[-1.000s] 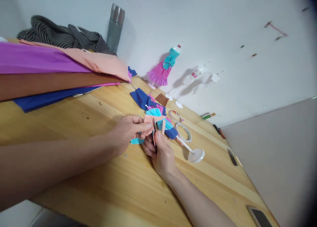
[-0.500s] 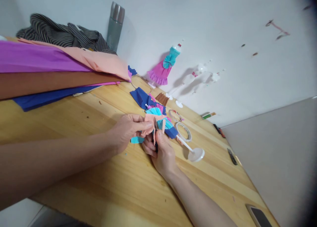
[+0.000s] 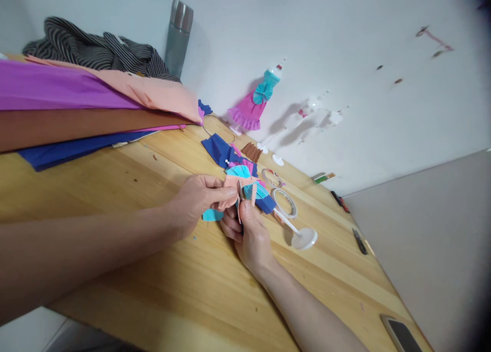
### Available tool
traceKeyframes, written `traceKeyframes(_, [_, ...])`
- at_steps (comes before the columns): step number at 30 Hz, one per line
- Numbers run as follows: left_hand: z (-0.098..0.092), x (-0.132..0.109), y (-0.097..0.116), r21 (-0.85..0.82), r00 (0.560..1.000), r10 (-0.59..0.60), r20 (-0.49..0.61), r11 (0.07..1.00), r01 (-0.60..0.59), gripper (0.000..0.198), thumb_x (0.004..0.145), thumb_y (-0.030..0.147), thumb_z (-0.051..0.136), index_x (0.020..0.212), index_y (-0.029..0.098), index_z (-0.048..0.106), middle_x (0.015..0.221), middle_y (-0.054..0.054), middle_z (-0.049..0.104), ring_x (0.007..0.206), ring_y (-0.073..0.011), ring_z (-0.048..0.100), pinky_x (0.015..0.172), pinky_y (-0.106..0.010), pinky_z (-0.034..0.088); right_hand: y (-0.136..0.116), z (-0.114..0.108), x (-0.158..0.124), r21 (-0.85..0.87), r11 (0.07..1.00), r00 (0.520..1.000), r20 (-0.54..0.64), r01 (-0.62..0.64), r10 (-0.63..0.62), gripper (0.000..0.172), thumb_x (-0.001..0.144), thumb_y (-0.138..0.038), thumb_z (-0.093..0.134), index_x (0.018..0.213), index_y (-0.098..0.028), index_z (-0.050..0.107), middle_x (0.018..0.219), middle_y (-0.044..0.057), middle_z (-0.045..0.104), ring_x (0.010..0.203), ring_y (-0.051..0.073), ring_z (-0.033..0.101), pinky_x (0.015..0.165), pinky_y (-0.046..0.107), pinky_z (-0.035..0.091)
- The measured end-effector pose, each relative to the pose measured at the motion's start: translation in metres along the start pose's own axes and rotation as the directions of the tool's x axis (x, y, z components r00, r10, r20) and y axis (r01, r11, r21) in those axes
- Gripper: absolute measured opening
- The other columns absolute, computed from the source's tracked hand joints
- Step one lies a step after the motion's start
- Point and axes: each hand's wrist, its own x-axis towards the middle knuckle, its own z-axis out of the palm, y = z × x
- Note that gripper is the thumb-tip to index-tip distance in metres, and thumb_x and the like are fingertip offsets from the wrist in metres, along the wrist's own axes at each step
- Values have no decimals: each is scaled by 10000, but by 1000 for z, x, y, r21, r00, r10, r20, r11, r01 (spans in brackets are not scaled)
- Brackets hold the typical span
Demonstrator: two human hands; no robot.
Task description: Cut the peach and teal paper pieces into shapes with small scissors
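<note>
My left hand [image 3: 199, 201] pinches a piece of peach paper [image 3: 230, 182] between thumb and fingers. My right hand [image 3: 249, 229] is closed around small scissors [image 3: 241, 190], mostly hidden by the fingers, with their blades at the peach paper. A narrow strip of that paper hangs beside the blades. Just behind the hands lies a miniature mannequin dressed in blue and turquoise paper, its white round base [image 3: 304, 238] pointing to the right. A turquoise scrap [image 3: 212, 215] lies under my left fingers.
Large coloured paper sheets [image 3: 69, 88], a striped cloth [image 3: 95, 47] and a grey flask [image 3: 179, 37] are at the left back. A pink-dressed mannequin [image 3: 255, 104] stands by the wall. Tape rolls [image 3: 294, 209], a cutter [image 3: 359, 241] and a phone [image 3: 401, 335] lie to the right.
The scissor blades show slightly differently at the peach paper. Both hands keep nearly the same place and grip, while the view has shifted slightly.
</note>
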Motion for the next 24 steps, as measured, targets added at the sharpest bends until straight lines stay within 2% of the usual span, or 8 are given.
traceKeyframes(15, [0,0,-2,-46,999,15,43,999,-13,320,739,286,696,537,135,500,570,7,521,551,-97,524,587,-238,449,-1,0,1,23,1000,1000,18,4,-5,474,796,-565,649,611,-186,434,546,-72,299,444,55,142,386,193,92])
traceKeyframes(21, [-3,1,-5,-37,1000,30,3,999,-29,343,737,286,724,519,136,505,529,17,516,528,-88,515,557,-223,419,1,-1,1,-6,1000,1000,1,7,-7,459,799,-570,637,618,-191,453,534,-69,317,440,64,154,385,198,96])
traceKeyframes(24, [-2,1,-5,-35,1000,21,0,999,-21,314,723,286,734,536,129,537,568,-2,560,553,-89,520,570,-220,414,1,-1,1,-3,1000,1000,-8,5,-5,464,788,-568,650,607,-191,449,527,-72,310,438,64,152,389,199,96])
